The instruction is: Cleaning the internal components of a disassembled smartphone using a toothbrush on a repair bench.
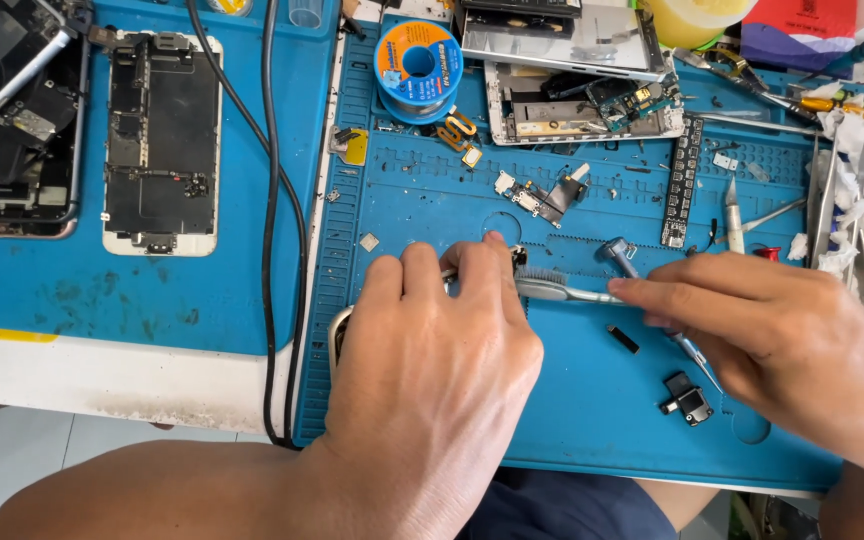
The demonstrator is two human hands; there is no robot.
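Observation:
My left hand lies palm down on a blue work mat, its fingertips pinching a small metal part and covering a silvery object whose edge shows at the wrist side. My right hand holds a grey brush by its handle, bristles touching the part at my left fingertips. A thin metal tool also runs under my right fingers.
Two opened phone bodies lie on the left mat. A black cable crosses between mats. A solder spool, a disassembled phone, a flex part, tweezers and small black parts surround the hands.

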